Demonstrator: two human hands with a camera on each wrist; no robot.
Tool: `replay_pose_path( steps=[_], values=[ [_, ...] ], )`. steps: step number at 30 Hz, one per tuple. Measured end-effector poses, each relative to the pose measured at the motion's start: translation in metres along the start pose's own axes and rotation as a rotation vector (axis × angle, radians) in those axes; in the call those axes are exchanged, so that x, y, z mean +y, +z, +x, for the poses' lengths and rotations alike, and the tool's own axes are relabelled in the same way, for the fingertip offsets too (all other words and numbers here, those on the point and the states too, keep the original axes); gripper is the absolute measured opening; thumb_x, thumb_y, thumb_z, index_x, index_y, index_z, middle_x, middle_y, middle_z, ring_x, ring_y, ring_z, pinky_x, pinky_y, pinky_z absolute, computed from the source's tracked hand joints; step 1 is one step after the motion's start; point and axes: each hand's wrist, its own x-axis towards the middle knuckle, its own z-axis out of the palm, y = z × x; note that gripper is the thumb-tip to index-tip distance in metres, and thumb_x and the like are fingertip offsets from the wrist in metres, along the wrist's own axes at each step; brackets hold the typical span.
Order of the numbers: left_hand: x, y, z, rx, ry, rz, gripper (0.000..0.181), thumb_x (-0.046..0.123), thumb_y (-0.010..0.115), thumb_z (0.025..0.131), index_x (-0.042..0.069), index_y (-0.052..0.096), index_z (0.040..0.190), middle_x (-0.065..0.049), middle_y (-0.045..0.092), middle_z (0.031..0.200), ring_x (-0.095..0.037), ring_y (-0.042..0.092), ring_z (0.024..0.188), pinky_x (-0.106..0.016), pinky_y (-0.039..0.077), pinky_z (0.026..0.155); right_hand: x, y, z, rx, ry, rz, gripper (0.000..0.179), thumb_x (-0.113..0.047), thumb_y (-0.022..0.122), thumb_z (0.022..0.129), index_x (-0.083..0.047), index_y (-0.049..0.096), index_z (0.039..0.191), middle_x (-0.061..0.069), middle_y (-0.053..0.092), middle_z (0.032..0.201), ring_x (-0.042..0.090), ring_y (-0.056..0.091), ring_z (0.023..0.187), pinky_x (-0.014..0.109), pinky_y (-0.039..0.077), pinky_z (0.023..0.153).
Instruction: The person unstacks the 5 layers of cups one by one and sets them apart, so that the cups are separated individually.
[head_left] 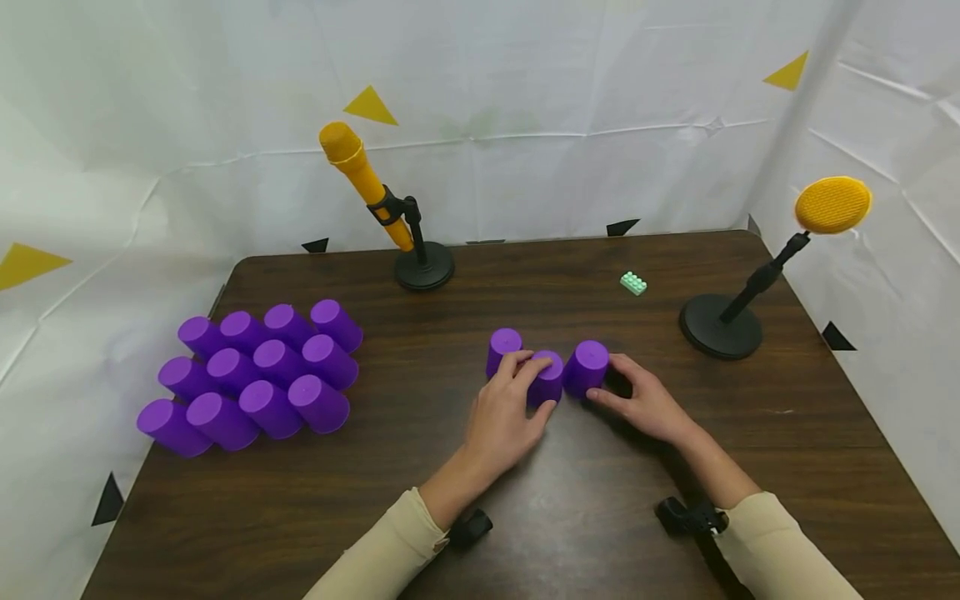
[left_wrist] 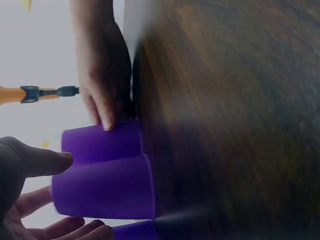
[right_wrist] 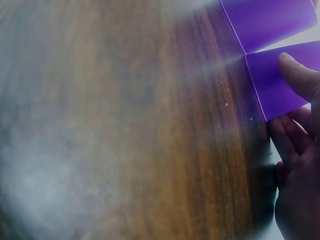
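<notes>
Three upside-down purple cups stand in a slanting row near the middle of the table. My left hand (head_left: 504, 417) reaches around the middle cup (head_left: 551, 387), its thumb at the near side and its index finger over the top edge. Other fingers of that hand lie between it and the left cup (head_left: 504, 343), which they partly hide. My right hand (head_left: 648, 404) holds the right cup (head_left: 587, 367) between the thumb on the near side and fingers on the far right side. In the right wrist view, this cup (right_wrist: 267, 92) meets its neighbour at the rim.
Several upside-down purple cups (head_left: 270, 408) stand in rows at the left. A yellow microphone (head_left: 363, 179) on a black stand is at the back, another round yellow microphone (head_left: 832, 206) at the right. A small mint-green toy brick (head_left: 633, 283) lies near the back edge.
</notes>
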Motion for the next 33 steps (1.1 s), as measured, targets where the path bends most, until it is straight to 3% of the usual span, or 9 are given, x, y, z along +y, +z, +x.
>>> replay_pose_path(
  steps=[5,9,12,15,19,24,28,33],
  values=[
    [-0.004,0.007,0.002,0.022,-0.012,-0.036,0.042,0.022,0.082,0.081,0.021,0.063,0.119,0.002,0.058,0.119,-0.016,0.063,0.103,-0.039,0.055,0.078,0.0,-0.001,0.0,-0.001,0.008,-0.006,0.057,-0.032,0.071,0.091,-0.005,0.051,0.138,0.015,0.056,0.132,0.035,0.047,0.129,0.06,0.032,0.107],
    [-0.009,0.004,0.0,0.043,0.011,-0.101,0.035,0.017,0.082,0.081,0.022,0.065,0.111,0.005,0.06,0.113,-0.012,0.062,0.103,-0.037,0.054,0.081,0.0,-0.002,0.0,-0.004,0.006,-0.004,0.057,-0.031,0.071,0.091,-0.006,0.052,0.138,0.015,0.056,0.131,0.035,0.047,0.128,0.059,0.032,0.107],
    [-0.014,-0.007,-0.008,0.052,0.013,-0.153,0.033,0.013,0.082,0.08,0.021,0.065,0.108,0.006,0.061,0.111,-0.009,0.061,0.102,-0.034,0.053,0.082,-0.001,-0.002,0.0,-0.011,0.006,-0.001,0.056,-0.031,0.071,0.092,-0.005,0.051,0.138,0.015,0.056,0.131,0.035,0.047,0.128,0.059,0.032,0.107],
    [-0.023,-0.029,-0.019,0.092,-0.029,-0.168,0.032,0.012,0.083,0.079,0.02,0.066,0.105,0.006,0.063,0.11,-0.007,0.06,0.098,-0.032,0.053,0.077,-0.001,-0.003,0.0,-0.021,0.012,0.0,0.057,-0.031,0.07,0.092,-0.005,0.051,0.138,0.016,0.056,0.132,0.035,0.046,0.129,0.06,0.031,0.107],
    [-0.05,-0.068,-0.032,0.189,-0.12,-0.102,0.031,0.013,0.085,0.077,0.016,0.067,0.101,0.002,0.066,0.108,-0.011,0.062,0.097,-0.034,0.053,0.077,-0.001,-0.003,0.001,-0.033,0.023,0.001,0.059,-0.034,0.07,0.092,-0.005,0.05,0.139,0.016,0.055,0.133,0.035,0.046,0.129,0.06,0.031,0.107],
    [-0.089,-0.109,-0.032,0.284,-0.229,0.039,0.031,0.008,0.085,0.075,0.012,0.066,0.099,-0.005,0.066,0.103,-0.023,0.063,0.09,-0.042,0.052,0.073,0.0,-0.004,0.0,-0.021,0.021,-0.001,0.06,-0.034,0.071,0.091,-0.004,0.05,0.139,0.016,0.055,0.133,0.035,0.046,0.129,0.06,0.031,0.107],
    [-0.112,-0.121,-0.027,0.277,-0.265,0.147,0.029,0.006,0.082,0.077,0.009,0.063,0.099,-0.011,0.064,0.103,-0.032,0.062,0.087,-0.049,0.05,0.069,0.001,-0.003,0.0,-0.004,0.006,-0.007,0.059,-0.032,0.071,0.091,-0.003,0.05,0.138,0.017,0.056,0.132,0.036,0.047,0.128,0.061,0.032,0.106],
    [-0.128,-0.12,-0.021,0.269,-0.292,0.205,0.029,0.007,0.082,0.077,0.008,0.061,0.097,-0.015,0.063,0.1,-0.037,0.062,0.086,-0.054,0.05,0.069,0.0,-0.002,0.0,-0.003,0.004,-0.007,0.059,-0.032,0.071,0.091,-0.004,0.051,0.138,0.016,0.056,0.131,0.035,0.047,0.128,0.06,0.033,0.106]
  ],
)
